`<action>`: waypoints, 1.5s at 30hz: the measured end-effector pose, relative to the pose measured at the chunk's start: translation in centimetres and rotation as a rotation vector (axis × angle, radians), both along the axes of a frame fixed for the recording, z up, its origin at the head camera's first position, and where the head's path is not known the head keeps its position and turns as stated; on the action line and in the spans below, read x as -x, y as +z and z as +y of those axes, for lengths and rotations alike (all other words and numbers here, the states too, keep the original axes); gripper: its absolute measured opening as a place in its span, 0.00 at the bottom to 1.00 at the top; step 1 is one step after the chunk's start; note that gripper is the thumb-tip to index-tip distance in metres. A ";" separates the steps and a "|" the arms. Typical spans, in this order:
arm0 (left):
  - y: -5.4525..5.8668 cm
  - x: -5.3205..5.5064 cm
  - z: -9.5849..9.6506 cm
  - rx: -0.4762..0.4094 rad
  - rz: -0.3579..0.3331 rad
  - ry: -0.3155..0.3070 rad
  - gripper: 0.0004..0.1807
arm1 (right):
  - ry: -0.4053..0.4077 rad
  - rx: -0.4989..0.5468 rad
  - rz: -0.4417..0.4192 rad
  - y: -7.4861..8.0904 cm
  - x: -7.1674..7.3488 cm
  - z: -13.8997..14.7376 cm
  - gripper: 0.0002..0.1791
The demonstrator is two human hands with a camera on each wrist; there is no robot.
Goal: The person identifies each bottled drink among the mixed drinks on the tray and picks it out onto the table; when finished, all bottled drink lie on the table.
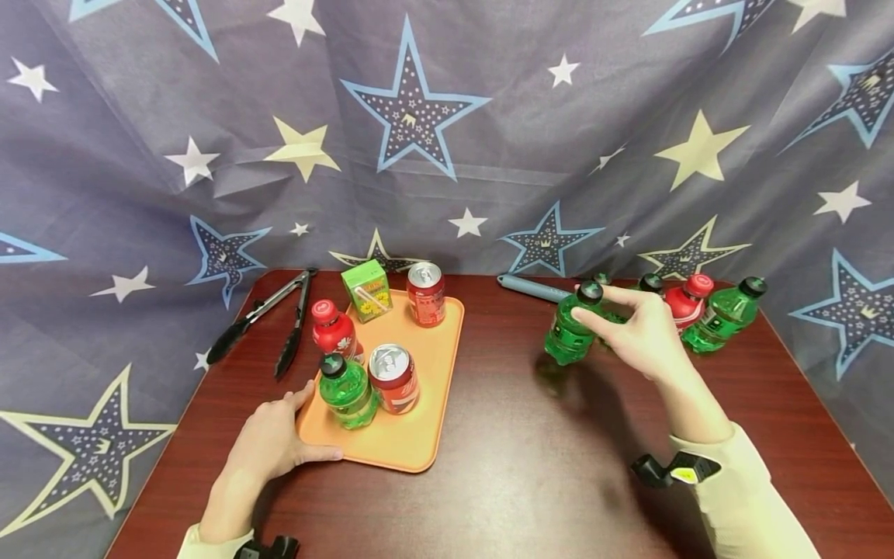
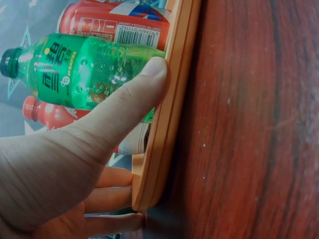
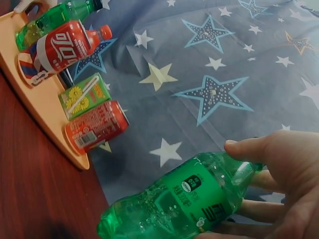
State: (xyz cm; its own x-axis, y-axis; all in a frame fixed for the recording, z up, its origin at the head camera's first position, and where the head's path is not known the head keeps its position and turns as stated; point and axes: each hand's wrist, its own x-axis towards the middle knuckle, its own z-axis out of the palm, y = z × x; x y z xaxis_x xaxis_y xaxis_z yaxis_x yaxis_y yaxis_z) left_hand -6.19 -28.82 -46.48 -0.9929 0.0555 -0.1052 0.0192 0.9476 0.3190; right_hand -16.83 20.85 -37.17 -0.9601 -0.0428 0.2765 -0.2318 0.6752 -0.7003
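In the head view my right hand [image 1: 641, 330] holds a green soda bottle [image 1: 569, 335] near its neck, between thumb and fingers. The bottle is tilted and raised off the table, its shadow below it. My left hand [image 1: 268, 435] grips the front left corner of an orange tray [image 1: 426, 388], thumb along the front rim and fingers at the left side. On the tray stand another green bottle [image 1: 349, 396], a red bottle [image 1: 337, 335], a cola can [image 1: 395, 380], a second red can [image 1: 427, 296] and a green drink carton [image 1: 368, 293].
Black-tipped tongs [image 1: 296, 334] lie left of the tray. At the back right, partly behind my right hand, stand a red-capped bottle [image 1: 687, 301] and several green bottles, one at the far right [image 1: 726, 314]. A blue-grey handle [image 1: 531, 288] lies along the back edge. Star-patterned cloth [image 1: 461, 210] hangs behind.
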 end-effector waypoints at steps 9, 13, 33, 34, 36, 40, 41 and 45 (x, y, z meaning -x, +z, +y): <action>-0.1 0.0 -0.1 -0.008 0.006 0.005 0.73 | -0.062 -0.020 0.009 -1.0 -0.6 1.8 0.24; -0.2 0.0 -0.1 -0.009 0.005 0.004 0.73 | -0.082 -0.029 -0.004 -1.4 -0.8 2.4 0.26; -0.2 0.0 0.0 -0.004 0.016 -0.002 0.72 | -0.094 -0.059 -0.050 -3.1 -1.1 3.3 0.30; -0.2 0.0 0.0 -0.004 0.017 -0.005 0.72 | -0.092 -0.059 -0.046 -3.2 -1.1 3.3 0.30; -0.2 0.0 0.0 -0.006 0.019 -0.007 0.72 | -0.092 -0.057 -0.046 -3.2 -1.1 3.3 0.29; -0.2 0.0 0.0 -0.011 0.018 -0.004 0.72 | -0.094 -0.055 -0.058 -3.4 -1.1 3.3 0.30; -0.2 -0.1 0.0 -0.011 0.016 -0.002 0.72 | -0.096 -0.056 -0.059 -3.4 -1.1 3.3 0.30; -0.1 -0.1 -0.1 -0.009 0.014 -0.001 0.72 | -0.095 -0.061 -0.048 -3.7 -1.1 3.2 0.28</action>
